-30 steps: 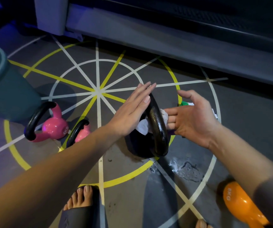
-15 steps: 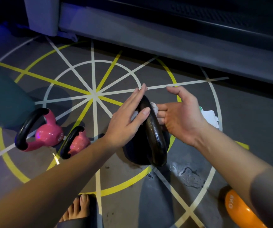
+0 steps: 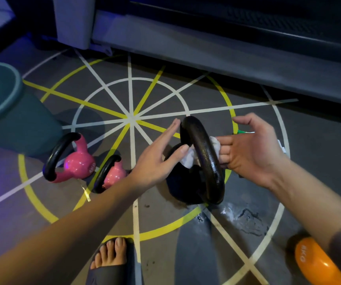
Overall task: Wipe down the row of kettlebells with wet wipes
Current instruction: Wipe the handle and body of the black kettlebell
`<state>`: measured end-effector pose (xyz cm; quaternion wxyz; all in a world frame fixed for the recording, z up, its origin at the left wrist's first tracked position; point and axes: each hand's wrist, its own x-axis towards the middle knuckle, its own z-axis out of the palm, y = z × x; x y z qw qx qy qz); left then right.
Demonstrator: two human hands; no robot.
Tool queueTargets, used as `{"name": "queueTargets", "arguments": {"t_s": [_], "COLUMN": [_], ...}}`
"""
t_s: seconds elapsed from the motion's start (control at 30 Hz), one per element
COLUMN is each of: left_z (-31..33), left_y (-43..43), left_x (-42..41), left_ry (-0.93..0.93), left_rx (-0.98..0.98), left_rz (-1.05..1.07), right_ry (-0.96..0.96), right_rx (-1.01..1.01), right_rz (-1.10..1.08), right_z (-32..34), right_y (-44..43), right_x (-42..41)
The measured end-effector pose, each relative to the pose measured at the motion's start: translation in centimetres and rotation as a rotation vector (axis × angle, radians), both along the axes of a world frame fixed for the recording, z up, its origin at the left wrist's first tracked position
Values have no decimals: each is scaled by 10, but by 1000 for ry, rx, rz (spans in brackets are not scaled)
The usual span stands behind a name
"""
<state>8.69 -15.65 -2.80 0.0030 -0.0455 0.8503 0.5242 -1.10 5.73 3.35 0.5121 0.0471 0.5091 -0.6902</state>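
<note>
Well, right grip [image 3: 254,153] pinches the crumpled white wet wipe [image 3: 188,159] through the black iron kettlebell's handle [image 3: 206,161]; left grip [image 3: 155,159], flat-fingered, braces it. Best drag snugly around the curve.

"4KG" on pink kettlebell [image 3: 79,163]; "8KG" on orange kettlebell [image 3: 317,264]. No other txt legible.
</note>
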Motion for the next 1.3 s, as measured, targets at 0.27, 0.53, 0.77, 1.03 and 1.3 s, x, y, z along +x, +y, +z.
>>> {"name": "queueTargets", "arguments": {"t_s": [0.27, 0.53, 0.77, 1.03, 1.3], "left_z": [-24, -23, -25, -37, -33], "left_y": [-27, -16, -6, -3, 1], "left_x": [1, -16, -36, -40, -44], "left_ry": [-121, 169, 217, 68, 2], "left_rx": [32, -248, -257, -171, -85], "left_rz": [44, 81, 122, 128, 210], "right_ry": [-144, -227, 115, 478, 866], "right_rx": [2, -14, 123, 210, 518], "right_rz": [-252, -275, -103, -69, -67], "right_z": [5, -15, -41, -60, -70], "right_y": [-35, -39, -33, -23, -33], "right_x": [-34, -50, -34, -20, -29]}}
